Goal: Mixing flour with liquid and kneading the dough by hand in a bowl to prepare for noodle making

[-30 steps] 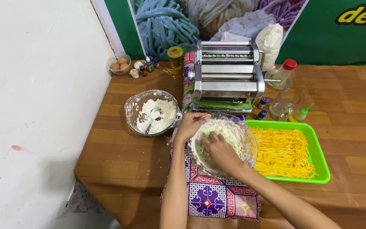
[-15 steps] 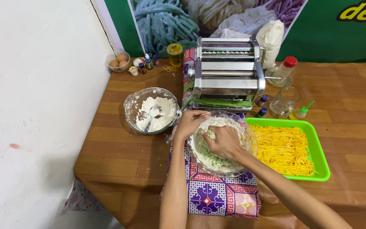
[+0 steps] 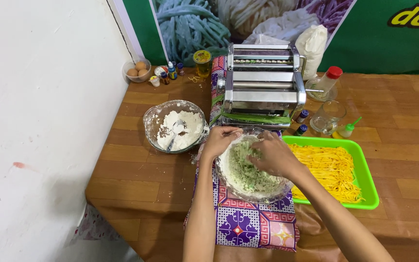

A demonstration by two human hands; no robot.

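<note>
- Since the earlier frame, the right hand (image 3: pixel 273 156) has shifted from the near side of the glass mixing bowl (image 3: pixel 229 182) to its far right part; the left hand (image 3: pixel 220 139) remains at the far left rim.
- The right hand presses palm-down on the green-flecked dough (image 3: pixel 244 172), fingers spread apart across it.
- The left hand's fingers are curled together over the rim, touching the dough.
- The bowl stands on a purple patterned cloth (image 3: pixel 248 225) on the wooden desk (image 3: pixel 136 194).
- A flour bowl (image 3: pixel 174 126) with a spoon sits to the left.
- A pasta machine (image 3: pixel 263 85) stands just behind.
- A green tray (image 3: pixel 367 182) of yellow noodles (image 3: pixel 330 170) lies just beside the bowl, on the right.
</note>
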